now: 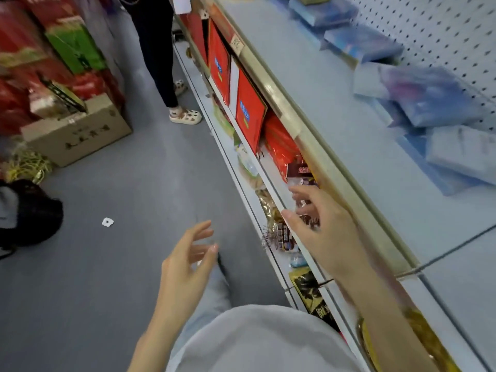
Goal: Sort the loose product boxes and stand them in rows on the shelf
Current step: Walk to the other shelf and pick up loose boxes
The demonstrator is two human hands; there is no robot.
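- We see the wearer's pale grey top [255,342] at 6 o'clock, nearest the camera.
- The left hand [188,253] hangs over the grey floor [120,264] just below centre. Its fingers are spread and relaxed, and it holds nothing.
- The right hand [322,229] is at 5 o'clock of centre, in front of the lower shelf's edge. Its fingers are splayed wide and it grips nothing. The fingertips lie near a dark snack packet [299,170]; motion blur stops us confirming contact.
- A small white scrap [107,222] lies on the floor at 8 o'clock, with a black bag [29,213] beyond it at 9 o'clock.
- The beige price rail [316,146] runs diagonally from 11 o'clock to 5 o'clock along the front of the top shelf [335,116].
- Red flat boxes [248,114] stand upright below the rail, just above centre.
- A brown cardboard carton [77,132] sits on the floor at 9 to 10 o'clock.
- The blue product boxes [434,103] are at 1 to 3 o'clock. They lie flat, loose and overlapping at the back of the top shelf, well apart from both hands.
- A second person's legs and pale sandals [185,116] stand at 11 o'clock.
- The white pegboard [442,28] backs the shelf at 1 o'clock.
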